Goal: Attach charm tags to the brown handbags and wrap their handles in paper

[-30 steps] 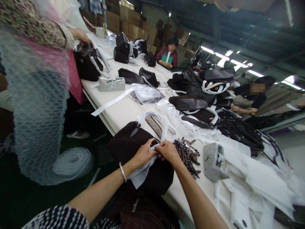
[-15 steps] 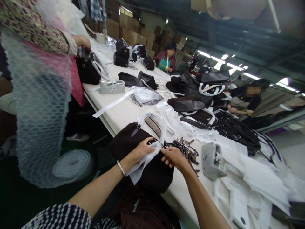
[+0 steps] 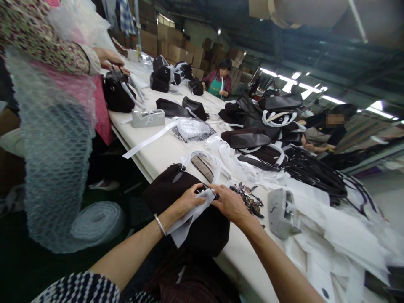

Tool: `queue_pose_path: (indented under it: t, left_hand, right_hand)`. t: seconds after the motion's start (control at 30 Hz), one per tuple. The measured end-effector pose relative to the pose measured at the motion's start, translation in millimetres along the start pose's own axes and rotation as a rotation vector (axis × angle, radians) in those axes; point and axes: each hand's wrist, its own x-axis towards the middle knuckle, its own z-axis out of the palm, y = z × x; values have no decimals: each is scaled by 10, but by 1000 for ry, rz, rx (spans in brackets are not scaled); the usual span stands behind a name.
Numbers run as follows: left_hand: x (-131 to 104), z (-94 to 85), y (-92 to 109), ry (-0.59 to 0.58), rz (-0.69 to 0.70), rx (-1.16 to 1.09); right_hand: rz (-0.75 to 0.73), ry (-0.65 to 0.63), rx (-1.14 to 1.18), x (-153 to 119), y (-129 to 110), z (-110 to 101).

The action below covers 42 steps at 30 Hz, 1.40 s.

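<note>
A dark brown handbag lies at the table's near edge, its handle wrapped in white and arching away from me. My left hand is closed on a strip of white wrapping paper that hangs over the bag's front. Right beside it, my right hand has its fingers bent and pressed together at the handle's base. What those fingers pinch is hidden. A grey leather tab hangs at the bag's left side. Just right of the bag sits a heap of small dark straps with metal bits.
One grey tape dispenser stands at right, another tape dispenser farther left. Dark bags pile up across the table. White paper sheets cover the right side. At left a co-worker's hand is over a bag; bubble wrap hangs there.
My right hand has moved slightly up and left, over the handle's base, closer to my left hand. My left hand stays on the white paper. The co-worker's hand at left has lifted slightly.
</note>
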Motion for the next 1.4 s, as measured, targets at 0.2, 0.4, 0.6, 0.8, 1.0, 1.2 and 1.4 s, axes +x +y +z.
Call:
queue_pose_path:
  t: [0.2, 0.4, 0.6, 0.8, 1.0, 1.2, 1.4]
  left_hand:
    - [30, 41, -52, 30, 113, 106]
    - [14, 17, -76, -3, 11, 57]
    - [-22, 50, -30, 17, -32, 127]
    - [-107, 79, 73, 156, 86, 462]
    - [-470, -128, 204, 50, -15, 555]
    - [-672, -106, 136, 116, -51, 644]
    - [-678, -31, -54, 225, 67, 793]
  right_hand:
    - [-289, -107, -418, 199, -116, -10]
    - [176, 59, 309, -102, -125, -72]
    - [696, -178, 1098, -419, -236, 465]
    - [807, 136, 1530, -293, -341, 779]
    - [846, 226, 1602, -262, -297, 849]
    - [784, 197, 1806, -292, -470, 932]
    - [761, 270, 1789, -310, -653, 1243]
